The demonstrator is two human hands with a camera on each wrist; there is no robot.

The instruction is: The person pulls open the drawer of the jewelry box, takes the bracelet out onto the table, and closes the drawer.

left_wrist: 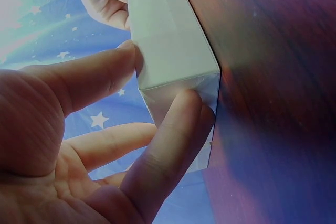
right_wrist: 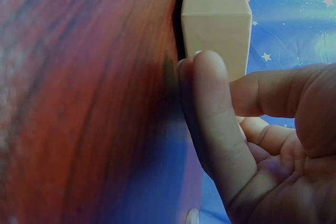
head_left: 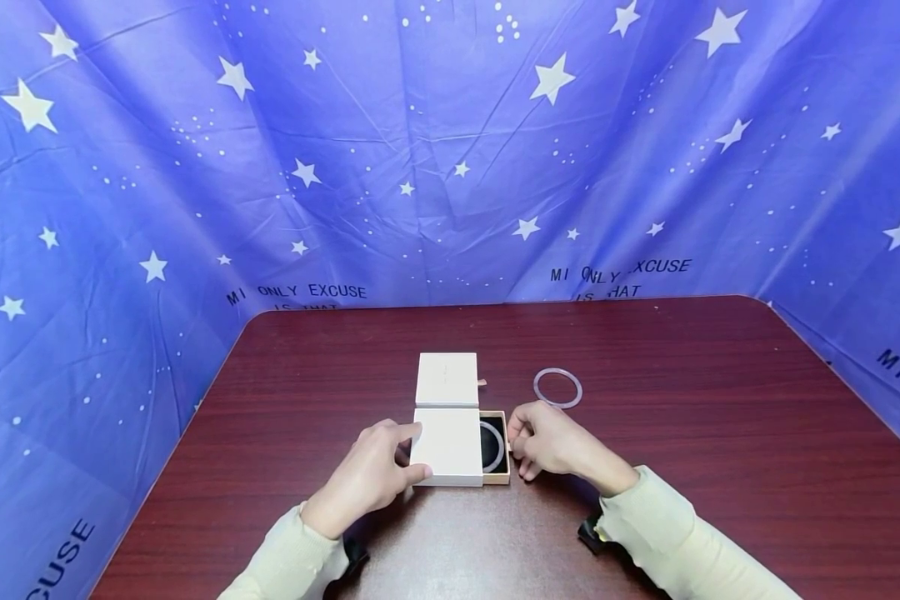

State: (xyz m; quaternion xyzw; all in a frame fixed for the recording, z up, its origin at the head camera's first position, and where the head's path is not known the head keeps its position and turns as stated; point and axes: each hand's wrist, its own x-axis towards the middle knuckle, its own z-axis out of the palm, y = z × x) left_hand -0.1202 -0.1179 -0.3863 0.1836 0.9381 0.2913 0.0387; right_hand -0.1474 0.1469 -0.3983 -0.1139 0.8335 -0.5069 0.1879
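Observation:
A white slide-out box (head_left: 447,447) lies on the table, its tan-edged drawer (head_left: 496,480) pulled partly out to the right. Inside on black lining sits a pale bangle (head_left: 500,446), partly covered by the sleeve. My left hand (head_left: 367,471) grips the closed left end of the box, thumb and fingers spread along its sides and end, as the left wrist view shows. At the drawer's front, my right hand (head_left: 551,437) has fingers and thumb curled together around the small pull tab; the hand mostly hides the tab. The tan drawer front (right_wrist: 216,35) fills the right wrist view's top.
A second white box (head_left: 447,379), with a small ribbon tab (head_left: 482,383) on its right, lies directly behind the first. Another pale bangle (head_left: 557,371) rests on the dark red table (head_left: 330,367) beyond my right hand. A blue star-patterned curtain (head_left: 420,125) surrounds the table.

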